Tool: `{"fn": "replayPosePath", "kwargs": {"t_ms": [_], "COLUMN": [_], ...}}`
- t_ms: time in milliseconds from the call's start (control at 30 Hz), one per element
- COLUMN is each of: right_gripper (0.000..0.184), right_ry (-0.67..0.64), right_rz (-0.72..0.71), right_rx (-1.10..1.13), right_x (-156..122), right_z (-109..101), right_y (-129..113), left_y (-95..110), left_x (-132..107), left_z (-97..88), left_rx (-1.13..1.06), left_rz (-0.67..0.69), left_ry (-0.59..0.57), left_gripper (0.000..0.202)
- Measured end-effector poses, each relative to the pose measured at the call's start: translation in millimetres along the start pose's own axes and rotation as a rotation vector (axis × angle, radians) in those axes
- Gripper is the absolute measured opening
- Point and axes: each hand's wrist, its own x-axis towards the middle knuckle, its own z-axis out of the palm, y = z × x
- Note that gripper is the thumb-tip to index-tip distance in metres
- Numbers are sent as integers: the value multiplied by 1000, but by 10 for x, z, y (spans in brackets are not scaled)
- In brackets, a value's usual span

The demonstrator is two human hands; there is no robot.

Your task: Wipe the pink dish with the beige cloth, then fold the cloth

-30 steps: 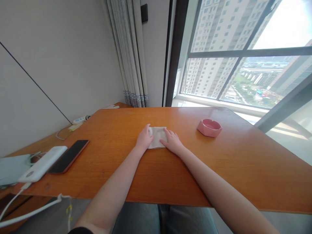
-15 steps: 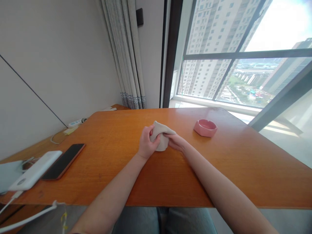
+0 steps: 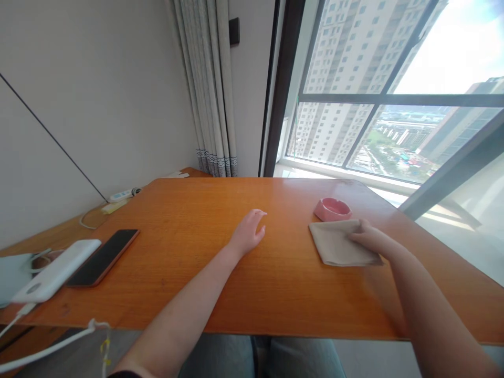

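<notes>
A folded beige cloth (image 3: 340,244) lies flat on the orange wooden table (image 3: 189,283), just in front of a pink ashtray (image 3: 333,210). My right hand (image 3: 368,239) lies over the cloth's right side, its fingers gripping that edge. My left hand (image 3: 249,232) holds nothing, its fingers loosely apart above the bare wood, left of the cloth.
At the table's left side lie a black smartphone (image 3: 103,257) and a white power bank (image 3: 57,270), with a cable hanging over the front edge. A power strip (image 3: 124,195) sits at the back left. Curtains and a tall window stand beyond the far edge.
The cloth has gone from bunched between both hands to lying folded flat further right, near the ashtray. My left hand has let go, and my right hand has moved right with the cloth.
</notes>
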Motion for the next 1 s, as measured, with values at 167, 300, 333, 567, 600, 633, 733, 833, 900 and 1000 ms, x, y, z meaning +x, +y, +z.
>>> {"fn": "replayPosePath", "kwargs": {"t_ms": [167,300,333,567,600,633,733,833,900,1000], "right_gripper": [74,64,59,56,57,58,55,49,45,40], "right_ry": [118,179,229,130,58,-4,-120,-158,-145,-116], "right_rz": [83,158,164,-725,-812,-884,-1020,-1023,-984,-917], "right_rx": [-199,-284,-324,-172,-137,-122,-107,-87,14,250], "right_x": [164,74,16,-524,-583,-629,-693,-668,-626,-558], "right_z": [48,135,168,704,799,889,1124,1343,1490,1669], "right_y": [456,271,146,-1164,-1345,-1511,-1895,-2089,-2117,-2058], "left_y": [-37,-79,-84,-149,-170,-193,-270,-330,-340,-300], "left_x": [13,19,19,25,31,38,56,60,51,24], "left_z": [10,-12,-18,-29,-28,-26,-23,-27,-32,-39], "left_rx": [32,85,101,168,199,234,317,336,340,338], "left_rz": [-46,-142,-179,-360,-375,-390,-445,-472,-477,-456], "left_ry": [-42,-58,-72,-111,-141,-169,-210,-238,-260,-281], "left_gripper": [24,12,12,9,7,9,19,23,25,26]}}
